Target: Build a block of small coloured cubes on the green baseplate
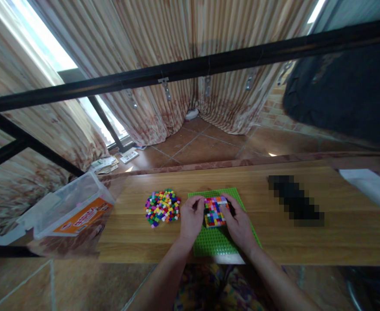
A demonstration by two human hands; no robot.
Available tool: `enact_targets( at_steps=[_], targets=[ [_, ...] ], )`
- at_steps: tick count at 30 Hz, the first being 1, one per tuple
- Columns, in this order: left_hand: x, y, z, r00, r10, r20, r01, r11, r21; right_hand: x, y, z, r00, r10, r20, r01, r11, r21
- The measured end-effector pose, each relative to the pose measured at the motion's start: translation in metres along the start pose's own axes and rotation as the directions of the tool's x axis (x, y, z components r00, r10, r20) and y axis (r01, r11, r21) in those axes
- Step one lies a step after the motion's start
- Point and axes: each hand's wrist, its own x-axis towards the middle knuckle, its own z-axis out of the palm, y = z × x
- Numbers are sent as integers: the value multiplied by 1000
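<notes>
A block of multicoloured toy bricks (215, 212) is held over the green studded baseplate (214, 242), which lies on the wooden table. My left hand (191, 216) is curled at the block's left side, its fingers at the upper left edge. From the right, my right hand (238, 222) grips the block, with the thumb on its top face and the fingers along the far right edge. Left of my left hand lies a pile of small loose bricks (162, 207) in many colours. The block's underside is hidden, so I cannot tell whether it touches the baseplate.
A clear plastic box (96, 190) with an orange label stands left of the wooden table (128, 242). A pixelated dark object (295, 201) lies on the right, with white paper (368, 185) beyond it. A black metal bar (190, 69) crosses in front of the curtains.
</notes>
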Motion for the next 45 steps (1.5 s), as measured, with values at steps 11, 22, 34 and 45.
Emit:
enact_targets(
  at_steps=[11,22,34,45],
  targets=[
    [2,-5,-4,998,-28,64,29,999,-15,1,3,-1,1000,-25,10,25,999,19],
    [0,-5,-9,993,65,103,-63,998,-26,0,5,0,1000,-9,5,9,1000,6],
    [4,3,-4,992,-47,116,55,996,-68,0,2,0,1000,17,-5,-17,999,-27],
    [-4,-2,-7,994,-21,105,20,1000,11,0,3,-2,1000,-13,21,14,999,-31]
  ],
)
